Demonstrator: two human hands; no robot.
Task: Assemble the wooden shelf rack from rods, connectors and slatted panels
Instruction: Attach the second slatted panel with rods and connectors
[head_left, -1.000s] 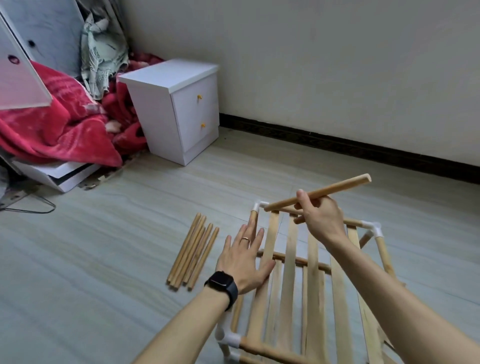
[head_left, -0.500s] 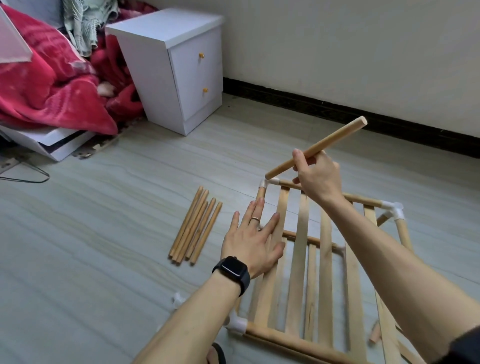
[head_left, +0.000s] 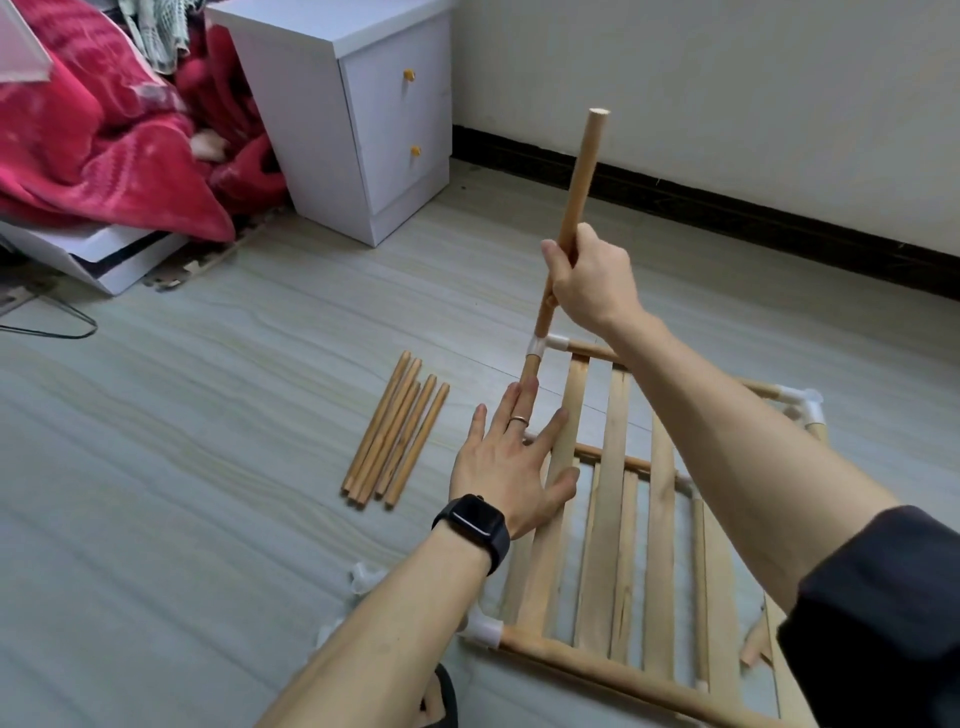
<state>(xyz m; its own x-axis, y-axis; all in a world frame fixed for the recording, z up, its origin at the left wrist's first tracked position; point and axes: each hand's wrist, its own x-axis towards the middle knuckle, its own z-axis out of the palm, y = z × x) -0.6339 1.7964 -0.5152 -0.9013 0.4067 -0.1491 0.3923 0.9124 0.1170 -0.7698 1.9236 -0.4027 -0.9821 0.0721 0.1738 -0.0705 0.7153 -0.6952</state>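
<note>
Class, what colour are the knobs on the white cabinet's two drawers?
Yellow-orange knobs on the white cabinet, shown in the head view.

Your pale wood-grain floor (head_left: 208, 415) carries a bundle of loose rods (head_left: 397, 431) left of the slatted rack frame (head_left: 613, 519), loose white connectors (head_left: 363, 577) near you, a white bedside cabinet (head_left: 363, 114) and a red blanket (head_left: 104, 145)

left wrist: black smartwatch (head_left: 477, 525) | finger ring (head_left: 518, 419) | right sleeve (head_left: 878, 613): dark, possibly black
</note>
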